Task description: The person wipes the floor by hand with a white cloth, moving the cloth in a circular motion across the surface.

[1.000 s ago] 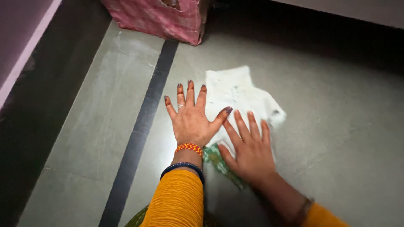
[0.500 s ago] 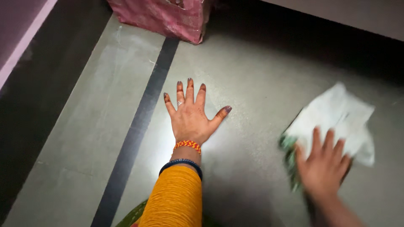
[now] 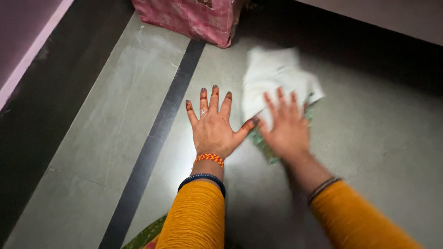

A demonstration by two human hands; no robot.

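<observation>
Cloth (image 3: 272, 76) under right hand (image 3: 286, 127), floor (image 3: 369, 138) beyond.

Dim overall, with one bright pool of light on the floor (image 3: 138, 106) around the left hand (image 3: 213, 127), seemingly from near the camera. Dark toward top right and far left. Strong motion blur on right hand (image 3: 286, 127) and white cloth (image 3: 272, 74); left hand sharp. Soft sheen on tiles, no harsh glare.

Ahead of you a pink patterned bag (image 3: 191, 18) sits on the grey floor (image 3: 106, 138), touching a dark stripe (image 3: 157, 138) (a pink skirting (image 3: 32, 50) runs left).
</observation>
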